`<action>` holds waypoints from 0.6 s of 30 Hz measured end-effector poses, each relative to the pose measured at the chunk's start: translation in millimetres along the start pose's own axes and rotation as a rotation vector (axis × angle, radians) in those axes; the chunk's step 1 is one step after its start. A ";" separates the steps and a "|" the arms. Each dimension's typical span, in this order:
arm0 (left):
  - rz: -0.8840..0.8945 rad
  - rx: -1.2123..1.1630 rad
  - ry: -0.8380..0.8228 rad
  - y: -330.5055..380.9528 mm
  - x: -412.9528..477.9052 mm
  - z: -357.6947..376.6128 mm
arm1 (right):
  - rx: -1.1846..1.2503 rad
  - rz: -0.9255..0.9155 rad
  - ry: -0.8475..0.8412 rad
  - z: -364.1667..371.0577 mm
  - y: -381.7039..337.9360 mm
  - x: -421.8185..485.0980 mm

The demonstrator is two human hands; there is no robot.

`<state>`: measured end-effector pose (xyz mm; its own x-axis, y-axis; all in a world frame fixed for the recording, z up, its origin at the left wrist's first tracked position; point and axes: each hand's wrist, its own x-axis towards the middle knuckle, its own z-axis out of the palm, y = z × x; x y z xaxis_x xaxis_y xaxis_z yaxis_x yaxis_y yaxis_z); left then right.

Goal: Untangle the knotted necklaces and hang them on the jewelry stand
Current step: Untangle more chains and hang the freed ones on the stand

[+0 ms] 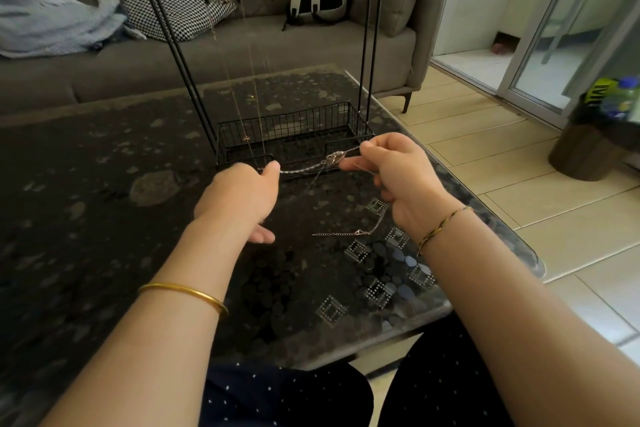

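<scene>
Fingers of my left hand (242, 192) pinch one end of a silver necklace (304, 166), and my right hand (398, 177) pinches it near a small lumpy cluster (334, 158), which I take to be the knot or a pendant; I cannot tell which. Between the two grips the chain runs taut, just in front of the jewelry stand (294, 135). From my right hand a loose tail (346, 233) with a clasp drops onto the table (104, 184). On progress, I judge the job partly done: at least two thin gold-toned chains (254, 107) already hang from the stand's top hooks down towards its basket, while this silver one looks still snagged and is not yet hung. As for materials, the stand is thin black wire with a mesh basket at its base; the silver chain looks ropy and twisted, thicker than the hair-fine hanging ones. The table is dark, glossy glass over a pebble pattern, so fine links read poorly against it.
</scene>
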<state>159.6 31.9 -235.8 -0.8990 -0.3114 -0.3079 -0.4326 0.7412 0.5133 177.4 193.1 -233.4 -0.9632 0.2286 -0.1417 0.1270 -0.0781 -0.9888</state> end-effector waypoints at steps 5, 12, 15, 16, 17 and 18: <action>0.195 -0.175 -0.258 4.1 -3.6 9.7 | -0.121 -0.041 -0.077 4.0 1.4 -0.1; 0.517 -0.408 -0.360 13.2 -15.7 8.7 | -0.161 -0.123 -0.170 7.2 2.9 -1.4; 0.571 -0.411 -0.379 12.5 -18.1 9.9 | -0.089 -0.133 -0.208 7.2 1.5 -3.6; 0.570 -0.409 -0.368 12.2 -17.2 10.3 | -0.077 -0.135 -0.212 7.0 1.0 -3.8; 0.564 -0.416 -0.348 11.6 -15.7 10.5 | -0.083 -0.140 -0.202 6.3 0.6 -3.4; 0.558 -0.431 -0.321 11.0 -14.2 10.6 | -0.103 -0.148 -0.181 5.9 0.8 -2.6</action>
<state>168.3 50.7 -234.2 -0.9562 0.2768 -0.0954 0.0312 0.4203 0.9069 178.6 186.7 -233.6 -0.9986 0.0519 0.0062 -0.0039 0.0443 -0.9990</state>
